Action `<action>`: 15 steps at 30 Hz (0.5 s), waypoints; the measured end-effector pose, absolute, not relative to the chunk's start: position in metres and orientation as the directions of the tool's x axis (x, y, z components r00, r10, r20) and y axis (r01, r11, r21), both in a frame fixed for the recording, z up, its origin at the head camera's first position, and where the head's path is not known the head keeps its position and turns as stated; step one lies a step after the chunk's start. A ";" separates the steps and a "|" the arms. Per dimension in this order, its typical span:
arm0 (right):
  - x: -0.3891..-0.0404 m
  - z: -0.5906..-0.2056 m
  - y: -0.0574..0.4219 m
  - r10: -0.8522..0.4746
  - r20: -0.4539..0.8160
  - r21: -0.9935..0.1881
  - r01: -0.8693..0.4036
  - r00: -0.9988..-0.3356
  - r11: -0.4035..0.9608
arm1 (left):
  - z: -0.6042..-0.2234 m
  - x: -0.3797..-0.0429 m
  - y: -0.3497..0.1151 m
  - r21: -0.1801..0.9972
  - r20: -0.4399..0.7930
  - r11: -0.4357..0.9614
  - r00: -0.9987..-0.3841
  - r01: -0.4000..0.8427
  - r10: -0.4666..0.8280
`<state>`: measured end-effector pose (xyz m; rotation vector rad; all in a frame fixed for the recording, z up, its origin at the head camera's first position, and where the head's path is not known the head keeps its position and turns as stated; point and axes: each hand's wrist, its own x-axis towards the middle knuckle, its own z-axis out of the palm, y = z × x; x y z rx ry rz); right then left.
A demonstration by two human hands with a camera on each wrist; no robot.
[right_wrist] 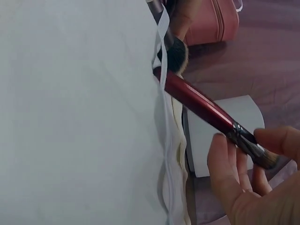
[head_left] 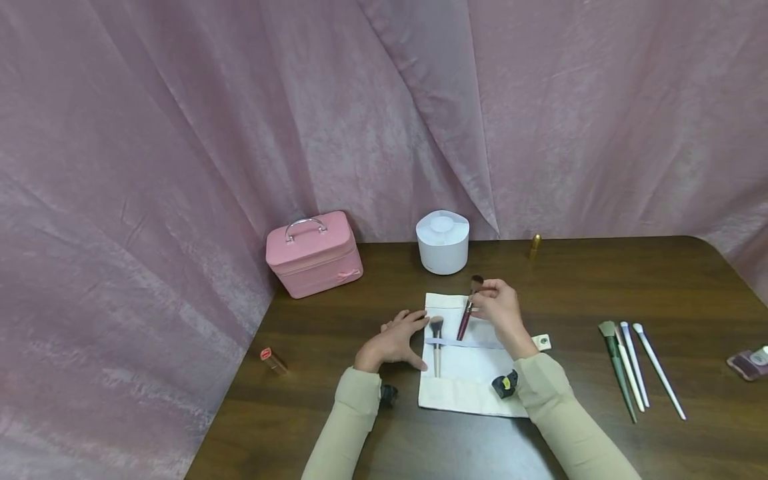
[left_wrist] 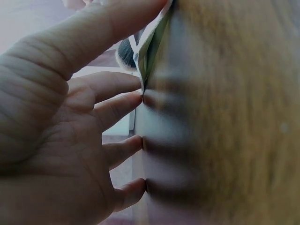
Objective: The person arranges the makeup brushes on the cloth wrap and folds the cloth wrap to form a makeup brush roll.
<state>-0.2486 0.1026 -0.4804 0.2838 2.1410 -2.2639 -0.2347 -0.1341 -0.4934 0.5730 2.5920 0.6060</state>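
A white fabric brush roll (head_left: 474,393) lies unrolled on the table, with an elastic band (head_left: 474,343) running across it. My right hand (head_left: 501,310) pinches a dark red makeup brush (right_wrist: 199,101) near its ferrule. The brush is tilted, bristles up, and its handle end is at the elastic band (right_wrist: 164,89), partly behind it in the right wrist view. My left hand (head_left: 396,340) rests at the roll's left edge, fingers spread, fingertips (left_wrist: 136,143) down on the table. Close to it, a makeup brush with dark bristles (head_left: 437,327) sits under the band.
Several makeup brushes (head_left: 621,373) lie to the right. Behind the roll stand a white round container (head_left: 443,250), a pink case (head_left: 315,257) and a gold tube (head_left: 535,247). A lipstick (head_left: 273,360) is at the left, a small purplish bottle (head_left: 747,365) at the far right.
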 end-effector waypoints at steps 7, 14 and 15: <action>-0.250 -0.480 0.098 0.076 -0.156 -0.987 0.154 -0.985 -0.032 | -0.494 -0.235 -0.135 0.497 -0.297 0.818 -0.828 0.291 0.475; -0.253 -0.482 0.096 0.046 -0.178 -0.984 0.177 -0.983 -0.025 | -0.493 -0.235 -0.134 0.494 -0.306 0.822 -0.828 0.284 0.470; -0.253 -0.483 0.096 0.035 -0.183 -0.983 0.182 -0.983 -0.017 | -0.493 -0.235 -0.133 0.493 -0.306 0.822 -0.828 0.285 0.470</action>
